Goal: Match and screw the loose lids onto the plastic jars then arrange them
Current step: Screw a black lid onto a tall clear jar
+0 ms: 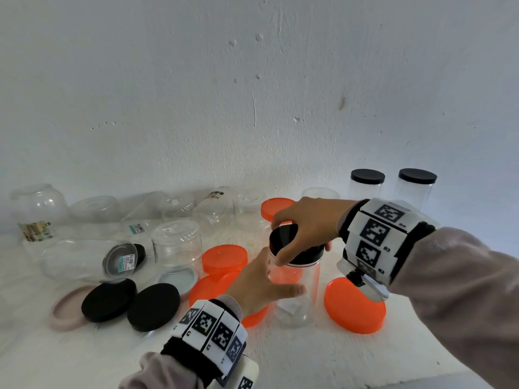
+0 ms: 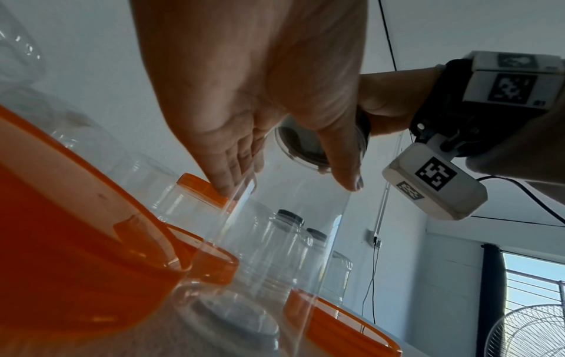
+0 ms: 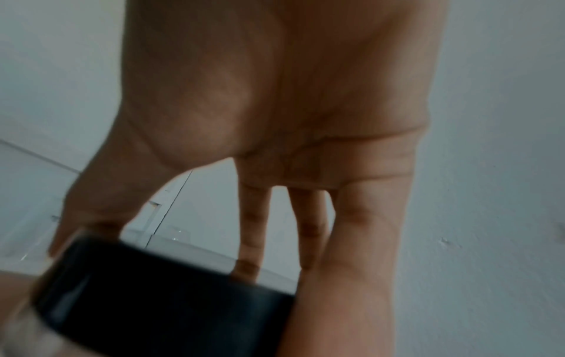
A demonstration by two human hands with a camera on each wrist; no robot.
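A tall clear plastic jar [image 1: 306, 299] stands on the white table in the middle of the head view. My left hand [image 1: 269, 282] grips its side, fingers and thumb curled round the wall [image 2: 290, 241]. A black lid [image 1: 285, 235] sits on the jar's mouth, slightly tilted. From above, my right hand [image 1: 300, 234] grips the lid by its rim. In the right wrist view my right hand [image 3: 214, 253] shows its thumb and fingers spread around the black lid [image 3: 159, 294]. I cannot tell how far the lid is threaded on.
Two clear jars capped with black lids [image 1: 367, 186] [image 1: 417, 189] stand at the back right. Several orange lids [image 1: 354, 307] [image 1: 224, 258] lie around the held jar. Two loose black lids [image 1: 108, 300] [image 1: 154, 307] and a pink ring [image 1: 63, 314] lie at left. Open clear jars [image 1: 177, 245] [image 1: 39, 203] crowd the back left.
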